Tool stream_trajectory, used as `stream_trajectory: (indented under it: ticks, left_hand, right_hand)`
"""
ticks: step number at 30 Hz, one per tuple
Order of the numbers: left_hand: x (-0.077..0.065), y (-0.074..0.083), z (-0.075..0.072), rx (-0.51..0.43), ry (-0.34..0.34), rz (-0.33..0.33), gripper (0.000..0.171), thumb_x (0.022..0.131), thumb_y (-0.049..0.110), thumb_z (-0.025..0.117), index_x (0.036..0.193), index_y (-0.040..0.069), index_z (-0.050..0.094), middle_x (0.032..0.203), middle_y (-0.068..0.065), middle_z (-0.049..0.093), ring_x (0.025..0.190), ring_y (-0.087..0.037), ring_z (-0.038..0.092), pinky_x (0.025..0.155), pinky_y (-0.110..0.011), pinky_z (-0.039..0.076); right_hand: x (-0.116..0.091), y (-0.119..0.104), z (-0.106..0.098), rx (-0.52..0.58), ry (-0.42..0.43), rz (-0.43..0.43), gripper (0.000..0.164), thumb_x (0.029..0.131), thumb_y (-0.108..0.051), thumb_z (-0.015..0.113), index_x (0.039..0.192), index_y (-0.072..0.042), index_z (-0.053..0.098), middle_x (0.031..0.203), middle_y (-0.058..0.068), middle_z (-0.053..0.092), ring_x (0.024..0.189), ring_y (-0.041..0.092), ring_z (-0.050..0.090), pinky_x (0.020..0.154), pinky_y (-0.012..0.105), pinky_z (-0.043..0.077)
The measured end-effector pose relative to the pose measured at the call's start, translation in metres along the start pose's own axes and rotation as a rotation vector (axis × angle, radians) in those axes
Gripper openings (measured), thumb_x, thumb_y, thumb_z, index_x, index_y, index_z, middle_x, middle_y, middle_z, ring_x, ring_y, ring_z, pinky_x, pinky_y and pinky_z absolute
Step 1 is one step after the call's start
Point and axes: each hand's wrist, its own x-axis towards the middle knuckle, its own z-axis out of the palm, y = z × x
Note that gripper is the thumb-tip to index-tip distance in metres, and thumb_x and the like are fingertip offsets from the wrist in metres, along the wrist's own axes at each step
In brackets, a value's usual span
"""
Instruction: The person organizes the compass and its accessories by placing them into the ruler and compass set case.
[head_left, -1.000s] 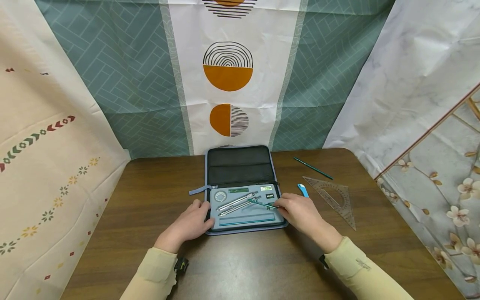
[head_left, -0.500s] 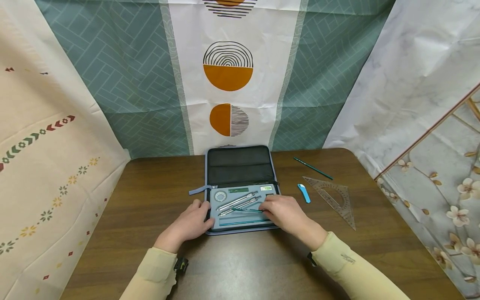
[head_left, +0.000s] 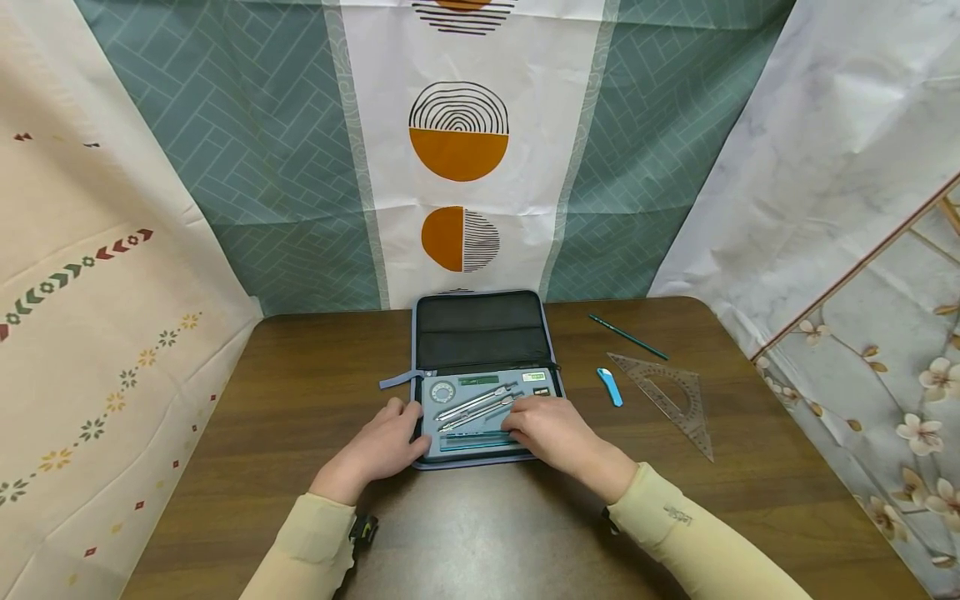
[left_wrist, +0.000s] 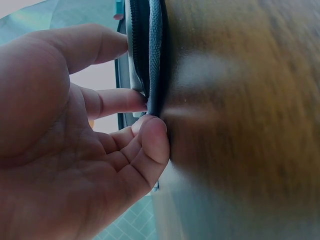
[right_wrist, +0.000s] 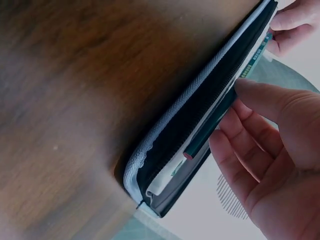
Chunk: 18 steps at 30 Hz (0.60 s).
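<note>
A brown desk (head_left: 322,358) is carrying an open zip case (head_left: 480,321) and, to its right, a green pencil (head_left: 627,337), a blue tool (head_left: 611,388) and a clear set square (head_left: 693,423).

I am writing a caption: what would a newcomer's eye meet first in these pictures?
Probably the open case at the far side of the table, with two silver compass-like tools in its tray. Next, the right hand pinching a green pencil at the tray's near side, the left hand at the case's left edge. Behind, orange half-circles stand out on white cloth.

Right fingers (right_wrist: 240,172) pinch a green pencil (right_wrist: 211,124); case (right_wrist: 172,125) alongside.
</note>
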Motion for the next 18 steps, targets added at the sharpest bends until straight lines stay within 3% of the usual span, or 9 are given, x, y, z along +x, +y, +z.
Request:
stream_trajectory:
  ticks: [18]
  left_hand:
    - [0.0021,-0.0018,0.0019,0.007,-0.003,-0.014,0.044,0.106,0.025,0.071,0.14,0.0,0.06,0.115,-0.015,0.054,0.098,-0.026,0.05,0.083,-0.045,0.049]
  right_hand:
    - [0.0061,-0.0061,0.005,-0.016,-0.01,-0.038,0.016,0.09,-0.009,0.092,0.097,-0.021,0.083,0.089,-0.007,0.069,0.084,0.014,0.07,0.076,0.034,0.058]
